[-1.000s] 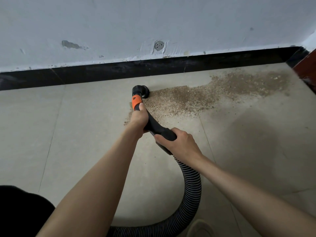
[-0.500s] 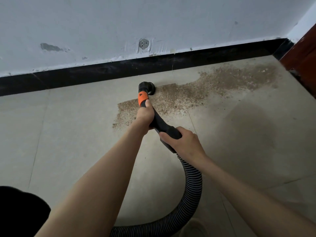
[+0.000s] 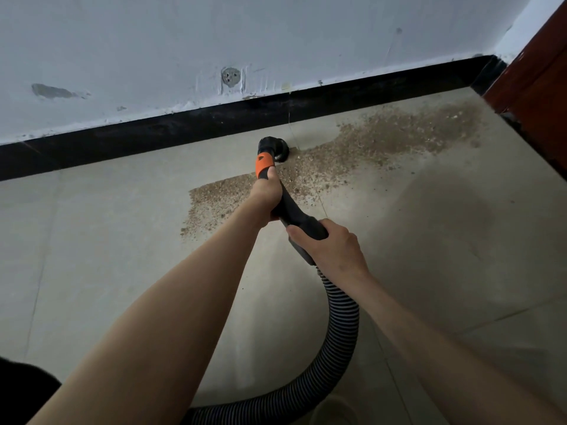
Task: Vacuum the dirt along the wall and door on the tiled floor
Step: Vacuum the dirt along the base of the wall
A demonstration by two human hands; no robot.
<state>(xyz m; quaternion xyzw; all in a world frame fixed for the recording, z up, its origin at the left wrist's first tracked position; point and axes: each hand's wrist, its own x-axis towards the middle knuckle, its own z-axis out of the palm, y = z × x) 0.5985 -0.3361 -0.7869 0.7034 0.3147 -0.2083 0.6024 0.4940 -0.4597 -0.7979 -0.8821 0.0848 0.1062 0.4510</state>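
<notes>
Left hand: the left hand (image 3: 266, 191) is wrapped round the black wand (image 3: 296, 214) just below its orange collar (image 3: 264, 165), fingers hidden behind the tube.
Right hand: the right hand (image 3: 333, 245) is clamped on the thick rear end of the wand, where the ribbed hose (image 3: 340, 326) joins; thumb on the near side, fingers curled over the top.
Nozzle: the round black nozzle (image 3: 272, 147) sits on the floor (image 3: 101, 250) at the near-wall edge of the dirt, close to the black skirting (image 3: 153, 133) but apart from it.
Dirt: the dirt (image 3: 392, 139) is a brown gritty band running from beside the left hand rightward along the skirting to the red-brown door (image 3: 540, 87); its left end has a straight, squared edge.
Edges: skirting ahead, door frame at right, corner where they meet at upper right.
Open room: bare tile to the left of the dirt and in front of it; the hose loops down and left behind the right forearm.
Wall: the pale wall (image 3: 276, 35) is scuffed, with a round plugged hole above the skirting.
Change: since a second ago the nozzle has moved toward the wall and right along the band; a cleaned strip now lies between skirting and dirt near the nozzle, and more of the door shows.
</notes>
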